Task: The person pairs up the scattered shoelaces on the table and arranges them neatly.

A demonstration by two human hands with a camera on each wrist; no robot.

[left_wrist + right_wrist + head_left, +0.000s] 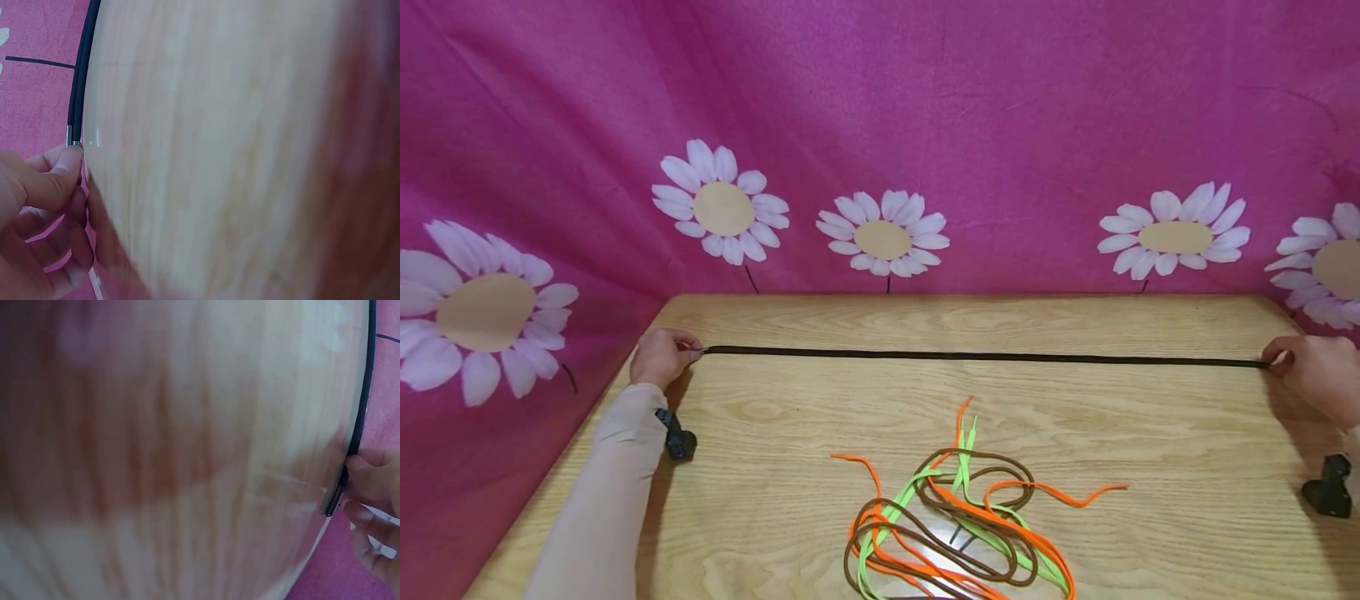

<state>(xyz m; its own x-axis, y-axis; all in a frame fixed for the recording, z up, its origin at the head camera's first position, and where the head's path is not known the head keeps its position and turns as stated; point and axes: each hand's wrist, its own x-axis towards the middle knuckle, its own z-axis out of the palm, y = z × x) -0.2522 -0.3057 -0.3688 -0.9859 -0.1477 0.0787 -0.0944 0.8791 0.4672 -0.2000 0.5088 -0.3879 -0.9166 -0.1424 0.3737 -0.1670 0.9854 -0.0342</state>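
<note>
A black shoelace (955, 356) runs straight and taut across the back of the table, from one hand to the other. At its left end, my left hand (664, 357) pinches it between thumb and fingers. Two dark strands (78, 75) lie side by side in the left wrist view, with metal tips at the thumb. My right hand (1318, 371) pinches the other end with thumb and forefinger. Below those fingers, a dark tip (332, 503) sticks out in the right wrist view.
On the wooden table (760, 467), a loose pile near the front holds brown shoelaces (992, 454), orange shoelaces (1052, 550) and bright green shoelaces (910, 492). A pink cloth (1000, 100) with daisies hangs behind and at the left. Small black devices sit on both wrists.
</note>
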